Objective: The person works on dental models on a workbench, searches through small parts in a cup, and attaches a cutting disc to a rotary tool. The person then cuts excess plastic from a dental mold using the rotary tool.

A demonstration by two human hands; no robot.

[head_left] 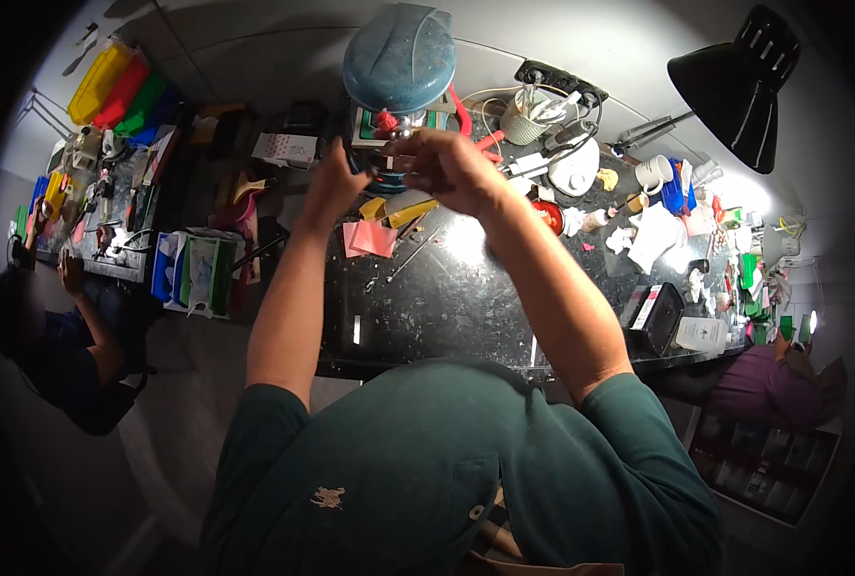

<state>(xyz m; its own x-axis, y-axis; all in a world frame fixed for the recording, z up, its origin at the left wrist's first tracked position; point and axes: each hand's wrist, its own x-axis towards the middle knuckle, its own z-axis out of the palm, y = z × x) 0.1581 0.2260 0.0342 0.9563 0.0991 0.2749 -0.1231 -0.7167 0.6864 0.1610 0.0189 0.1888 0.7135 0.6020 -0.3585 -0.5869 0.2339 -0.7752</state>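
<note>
Both arms stretch forward to a machine with a rounded blue hood (401, 58) at the back of the bench. My left hand (332, 184) is at its left side, thumb and fingers closed around something dark that I cannot make out. Just in front of the machine, my right hand (447, 165) has its fingers bent and apart, pointing left, with nothing clearly held. A red knob (386, 122) shows under the hood, above the gap between my hands. Below them lie pink paper squares (369, 239), a yellow piece (413, 212) and a thin metal tool (412, 254).
A black lamp (735, 91) hangs at the right. A brush cup (523, 125), a white rounded device (575, 167), a mug (653, 174) and a black box (652, 320) stand on the right. Blue and green bins (195, 274) sit left. Other people work at both sides.
</note>
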